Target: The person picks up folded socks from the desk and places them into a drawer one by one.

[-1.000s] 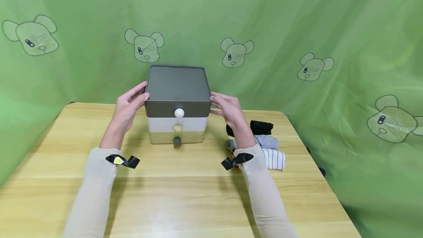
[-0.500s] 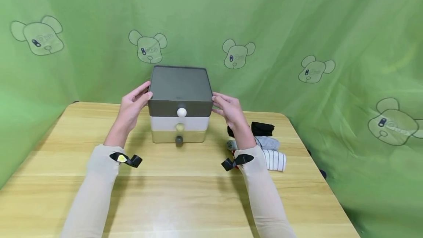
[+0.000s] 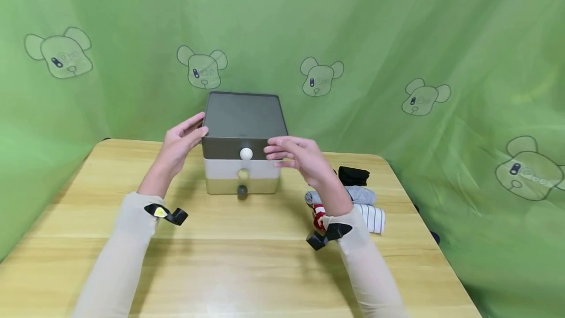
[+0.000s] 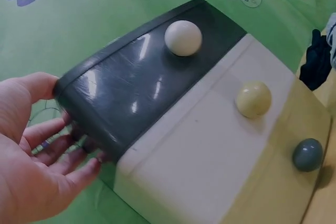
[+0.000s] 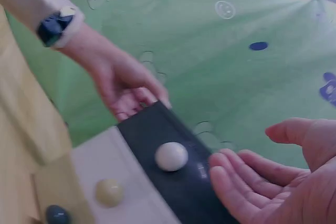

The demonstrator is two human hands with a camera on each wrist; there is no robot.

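A small three-tier drawer box stands at the back of the table, with a dark grey top drawer, a white middle drawer and a yellow bottom drawer. Their round knobs are white, yellow and dark grey. My left hand lies along the left side of the top tier, thumb at its front corner, fingers fairly straight. Before the right part of the front, my right hand hovers with extended fingers. It holds nothing, and the right wrist view shows it apart from the white knob.
To the right of the box lie folded or rolled cloth pieces: black, grey, striped white and red, partly behind my right forearm. A green curtain hangs behind the wooden table.
My right hand has left the box's right side and come forward and left before the top drawer's front. The left hand stays at the left side. The head view has shifted slightly.
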